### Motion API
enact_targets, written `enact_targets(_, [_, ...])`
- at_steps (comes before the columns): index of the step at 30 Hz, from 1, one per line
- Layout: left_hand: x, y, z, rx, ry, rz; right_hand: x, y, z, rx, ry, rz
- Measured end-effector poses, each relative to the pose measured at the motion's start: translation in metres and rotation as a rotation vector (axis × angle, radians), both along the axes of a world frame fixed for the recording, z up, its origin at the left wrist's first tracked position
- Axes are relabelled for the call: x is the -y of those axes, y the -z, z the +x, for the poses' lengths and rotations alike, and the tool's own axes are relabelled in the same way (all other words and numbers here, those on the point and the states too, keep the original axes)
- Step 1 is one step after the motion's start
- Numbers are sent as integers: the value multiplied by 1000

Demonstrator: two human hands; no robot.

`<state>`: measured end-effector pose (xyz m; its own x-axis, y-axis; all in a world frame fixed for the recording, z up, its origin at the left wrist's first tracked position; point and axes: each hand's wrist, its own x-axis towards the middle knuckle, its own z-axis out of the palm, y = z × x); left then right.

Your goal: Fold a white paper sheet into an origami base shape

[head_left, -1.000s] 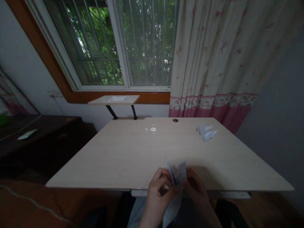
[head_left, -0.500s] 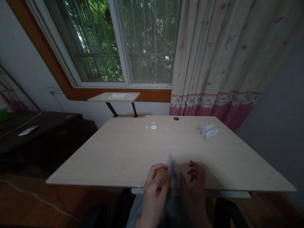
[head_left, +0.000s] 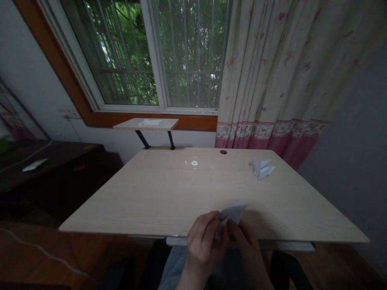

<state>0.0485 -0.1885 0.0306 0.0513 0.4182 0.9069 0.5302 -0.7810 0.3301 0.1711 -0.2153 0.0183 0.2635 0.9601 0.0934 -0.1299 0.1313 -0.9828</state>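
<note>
A piece of folded white paper point(head_left: 232, 212) is held up above the front edge of the desk point(head_left: 145, 197). My left hand point(head_left: 203, 241) is closed on its left side, fingers bent around the edge. On the lower right of the same paper, my right hand point(head_left: 245, 238) has its fingers pressed together. The fingertips and lower folds of the paper are partly hidden between the hands. Farther back on the right lie folded white paper shapes point(head_left: 261, 168) with pointed ends, bunched close together.
A small raised shelf point(head_left: 127, 124) stands at the back left of the desk, bearing white paper point(head_left: 151, 121). A cable hole point(head_left: 223, 152) is near the back edge. On a dark cabinet point(head_left: 69, 157) to the left lies a phone-like flat object point(head_left: 35, 165).
The folded paper has turned from narrow and upright to a broader face slanting right. My right hand, earlier with fingers spread, has moved in and closed on it.
</note>
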Motion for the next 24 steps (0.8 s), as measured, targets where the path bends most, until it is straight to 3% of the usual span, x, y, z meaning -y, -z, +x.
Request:
enact_targets(3, [0, 1, -2, -27, 28, 53, -5, -11, 1, 19, 51, -35])
enact_targets(7, [1, -1, -4, -49, 59, 34, -13, -20, 3, 88, -19, 19])
enact_targets(15, [-3, -5, -11, -2, 89, -2, -12, -21, -4, 169, -39, 162])
enact_targets(19, [-3, -6, -11, 130, 149, -167, -17, -21, 3, 275, -27, 263])
enact_targets(24, [-4, -13, -12, 240, 320, -519, -21, -29, 15, 323, -198, 249])
